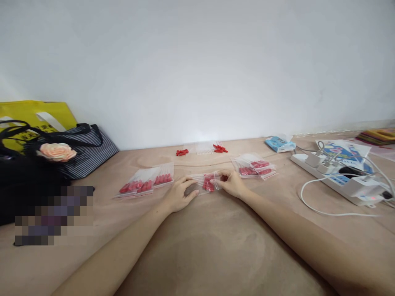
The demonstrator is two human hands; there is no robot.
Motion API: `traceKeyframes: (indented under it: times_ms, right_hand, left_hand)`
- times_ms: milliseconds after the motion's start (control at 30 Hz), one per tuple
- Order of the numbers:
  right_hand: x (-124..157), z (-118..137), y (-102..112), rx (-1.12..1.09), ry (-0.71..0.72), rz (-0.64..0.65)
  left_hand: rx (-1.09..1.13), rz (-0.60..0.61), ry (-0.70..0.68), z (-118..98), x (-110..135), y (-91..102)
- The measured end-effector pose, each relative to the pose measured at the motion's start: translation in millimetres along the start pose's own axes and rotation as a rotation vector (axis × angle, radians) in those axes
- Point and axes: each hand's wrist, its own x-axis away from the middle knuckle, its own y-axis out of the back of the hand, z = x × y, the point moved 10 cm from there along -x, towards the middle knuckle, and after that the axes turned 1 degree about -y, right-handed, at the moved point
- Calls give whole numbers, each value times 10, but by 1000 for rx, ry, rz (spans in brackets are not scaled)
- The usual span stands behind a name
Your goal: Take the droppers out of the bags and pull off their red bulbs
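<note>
A small clear zip bag holding red capsule-shaped pieces lies on the tan table between my hands. My left hand rests on its left end, fingers curled over the plastic. My right hand pinches the bag's right end, fingers closed on it. To the left lies a row of filled bags; to the right another pile of filled bags. Loose red pieces and more loose red pieces lie farther back near empty clear bags.
A striped bag with a pink flower, a black bag and a yellow bag stand at the left. A white power strip with plugs and cables sits at the right, a blue tissue pack behind it. A white wall runs along the back.
</note>
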Motion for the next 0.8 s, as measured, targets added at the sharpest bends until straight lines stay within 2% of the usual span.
traceKeyframes:
  times_ms: [200, 333, 467, 567, 700, 800]
  right_hand:
    - [18, 34, -175, 54, -3, 204]
    - [59, 164, -305, 14, 63, 313]
    - [31, 110, -318, 17, 0, 277]
    - [-10, -13, -304, -18, -96, 227]
    - [-30, -82, -403, -278, -174, 265]
    - [-13, -40, -497, -305, -169, 334]
  left_hand:
    - [-72, -55, 40, 15, -6, 83]
    - [-14, -28, 44, 22, -24, 62]
    - [64, 76, 97, 67, -20, -38]
    - [85, 89, 117, 85, -5, -52]
    - [100, 97, 116, 94, 14, -65]
    - [107, 85, 121, 113, 22, -58]
